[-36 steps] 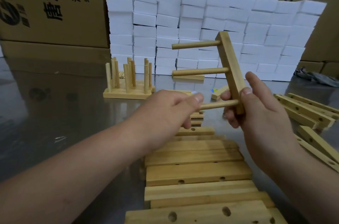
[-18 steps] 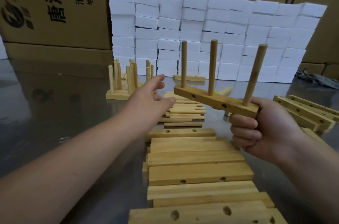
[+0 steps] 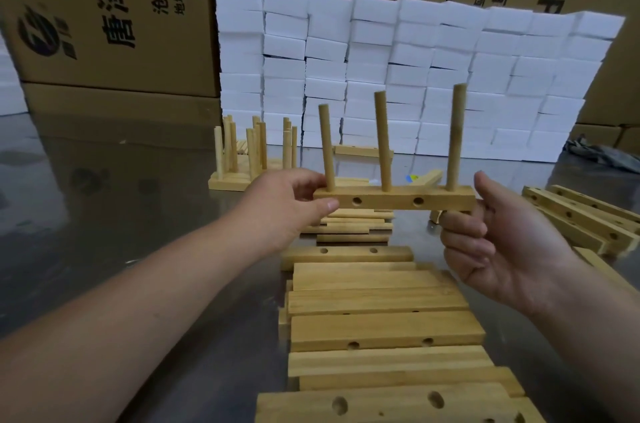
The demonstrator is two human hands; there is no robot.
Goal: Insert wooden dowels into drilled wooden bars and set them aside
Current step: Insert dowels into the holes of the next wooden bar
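Left hand [image 3: 291, 204]: grasping. Thumb on the front face and fingers behind, it pinches the 9 o'clock end of the bar [image 3: 391, 199]. Half a second ago this hand was open and reaching, touching nothing.

Right hand [image 3: 502, 242]: grasping, but lightly. Its curled fingers sit under the 3 o'clock end of the bar and the thumb stands up beside the end face. Half a second ago it carried the bar alone in a full fist.

The bar is now level in the air above the counter [image 3: 104, 214], shared between both hands. Its three dowels [image 3: 382, 142] point to 12 o'clock. One second ago the bar stood on end with the dowels horizontal, and the left hand was at the lowest dowel.

Judgement: insertion on this bar appears complete, since all three dowels are seated. The step in hand looks like a handover to the left hand for setting aside.

The finished assemblies [image 3: 242, 163] stand on the counter at 10 o'clock from the bar, a likely destination. Loose dowels [image 3: 349, 230] lie just below the bar at 6 o'clock. A row of drilled bars [image 3: 384, 329] without dowels runs on towards the viewer. More bars [image 3: 585, 220] lie at 3 o'clock. White blocks [image 3: 415, 59] are stacked at 12 o'clock.
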